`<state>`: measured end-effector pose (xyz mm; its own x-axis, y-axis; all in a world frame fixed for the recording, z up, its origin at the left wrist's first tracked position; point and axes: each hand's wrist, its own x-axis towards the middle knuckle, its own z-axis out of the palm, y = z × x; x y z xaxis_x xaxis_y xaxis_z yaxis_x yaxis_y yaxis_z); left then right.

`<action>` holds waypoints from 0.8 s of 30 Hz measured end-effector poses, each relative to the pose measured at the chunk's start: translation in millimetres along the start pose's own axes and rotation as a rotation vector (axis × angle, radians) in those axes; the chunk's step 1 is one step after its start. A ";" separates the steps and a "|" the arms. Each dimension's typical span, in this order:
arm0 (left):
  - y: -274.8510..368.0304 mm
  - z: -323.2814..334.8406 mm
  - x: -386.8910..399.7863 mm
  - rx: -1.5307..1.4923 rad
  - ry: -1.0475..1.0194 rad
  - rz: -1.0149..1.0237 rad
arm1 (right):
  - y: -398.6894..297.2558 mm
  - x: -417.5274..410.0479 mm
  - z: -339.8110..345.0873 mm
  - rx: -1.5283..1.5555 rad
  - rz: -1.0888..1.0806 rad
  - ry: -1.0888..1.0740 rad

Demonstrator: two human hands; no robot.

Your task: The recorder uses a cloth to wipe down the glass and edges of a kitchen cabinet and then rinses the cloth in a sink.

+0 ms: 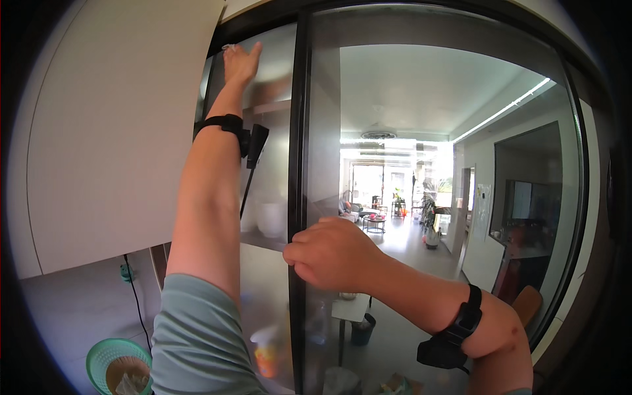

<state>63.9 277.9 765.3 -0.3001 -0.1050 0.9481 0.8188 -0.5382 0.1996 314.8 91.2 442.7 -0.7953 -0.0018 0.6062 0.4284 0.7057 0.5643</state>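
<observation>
Tall glass sliding door panels (405, 94) in dark frames stand before me. My left hand (240, 64) is raised high against the left frosted-looking pane (274, 64), near the top rail. A small white scrap (229, 47), perhaps cloth or tissue, shows at its fingertips; the palm side is hidden. The thumb points up, apart from the fingers. Lower down, my right hand (335, 254) has its fingers curled at the dark upright door frame (299, 148) between the panes. Black straps (224, 121) with devices circle both forearms.
A pale cabinet (113, 138) hangs close on the left. Beneath it are a dark cable (137, 301) and a green perforated basket (96, 363). Through the glass appear a white table (348, 310), a dark bin (363, 330), a potted plant (430, 217) and a bright living room.
</observation>
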 end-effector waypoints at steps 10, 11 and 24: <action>82.5 7.5 -42.4 -0.265 0.063 0.479 | 0.2 -1.7 -4.1 0.009 0.053 -0.043; 79.9 3.0 -43.9 -0.415 0.004 0.427 | -0.3 -1.7 -3.5 0.006 0.059 -0.053; 43.0 -33.5 -145.9 -0.563 -0.058 0.505 | -6.3 -0.1 7.9 -0.101 0.075 -0.040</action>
<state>126.5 242.1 627.3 0.0840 -0.4168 0.9051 0.4721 -0.7833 -0.4045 308.8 92.3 434.7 -0.7750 0.0777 0.6272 0.5266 0.6281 0.5728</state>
